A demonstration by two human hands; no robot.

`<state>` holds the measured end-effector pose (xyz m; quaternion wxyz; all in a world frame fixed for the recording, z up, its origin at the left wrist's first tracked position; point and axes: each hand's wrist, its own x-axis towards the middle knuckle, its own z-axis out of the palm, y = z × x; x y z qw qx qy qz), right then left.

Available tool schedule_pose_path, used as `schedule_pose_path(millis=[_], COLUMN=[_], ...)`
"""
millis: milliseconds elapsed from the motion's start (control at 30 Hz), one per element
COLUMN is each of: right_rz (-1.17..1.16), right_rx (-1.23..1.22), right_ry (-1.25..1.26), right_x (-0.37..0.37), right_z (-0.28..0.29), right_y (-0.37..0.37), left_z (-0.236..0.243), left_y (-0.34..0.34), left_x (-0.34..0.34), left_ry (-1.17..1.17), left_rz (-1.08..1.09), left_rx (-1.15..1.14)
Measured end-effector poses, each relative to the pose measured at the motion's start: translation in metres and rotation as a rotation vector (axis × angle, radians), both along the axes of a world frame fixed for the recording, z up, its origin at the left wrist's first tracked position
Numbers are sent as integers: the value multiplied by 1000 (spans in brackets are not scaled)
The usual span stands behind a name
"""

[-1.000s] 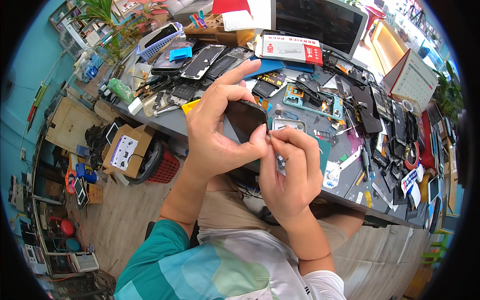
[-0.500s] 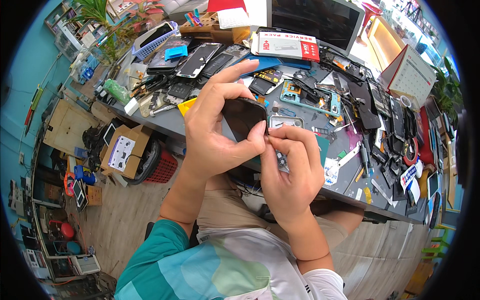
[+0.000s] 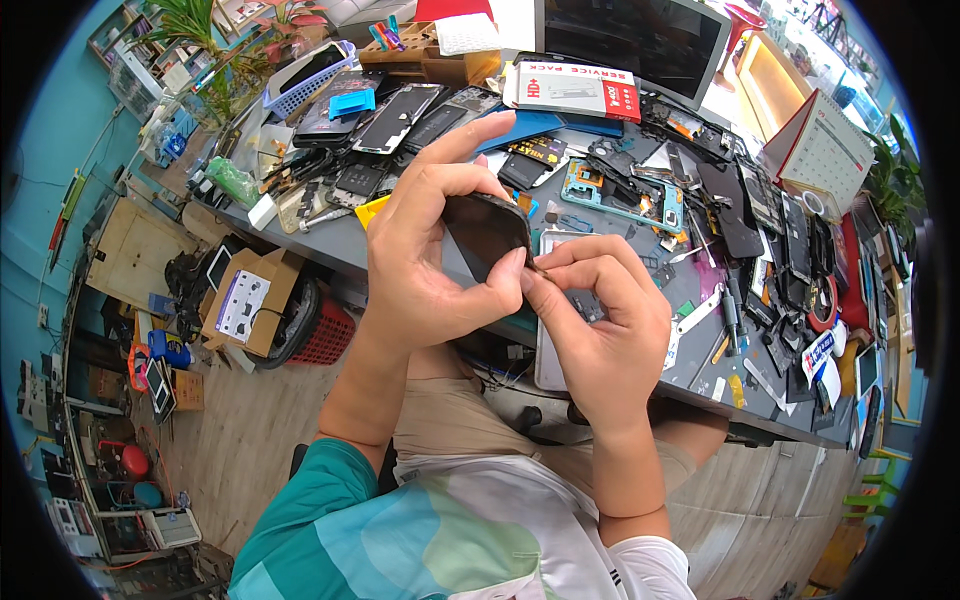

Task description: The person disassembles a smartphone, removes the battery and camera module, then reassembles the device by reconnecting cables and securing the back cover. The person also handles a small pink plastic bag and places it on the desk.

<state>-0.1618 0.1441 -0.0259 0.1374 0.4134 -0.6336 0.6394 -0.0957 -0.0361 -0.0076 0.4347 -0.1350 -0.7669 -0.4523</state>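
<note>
My left hand grips a dark phone, its thumb along the near right edge and its fingers curved round the far side. The phone is tilted above the front of the desk, its glossy black face partly hidden by the fingers. My right hand is closed in a pinch at the phone's right edge, thumb and index finger meeting by the left thumb tip. A sliver of something dark shows between those fingertips, too small to make out. Below them is a pale, rounded phone-shaped piece, partly covered by my right hand.
Phone parts cover the grey desk, among them a light-blue phone frame. Behind are a white and red box and a monitor. A desk calendar stands right; a cardboard box and red basket stand left.
My right hand has shifted slightly right and turned, its thumb now higher against the phone's edge. The phone has tipped a little, and more of the pale piece below shows. My left hand barely moved.
</note>
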Motion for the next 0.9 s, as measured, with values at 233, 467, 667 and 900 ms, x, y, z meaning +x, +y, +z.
schedule_pose_path(millis=[233, 467, 667, 900], right_rz=[48, 69, 84, 112], right_rx=[3, 6, 28, 45], right_ry=[-16, -32, -35, -40], right_x=[-4, -7, -10, -13], right_z=[1, 0, 2, 5], right_y=[2, 3, 4, 4], left_z=[-3, -3, 0, -2], left_y=[-3, -2, -2, -5], left_x=[-3, -5, -1, -3], left_ry=[47, 49, -28, 7], left_rz=[34, 30, -20, -16], left_rx=[-50, -60, -79, -73])
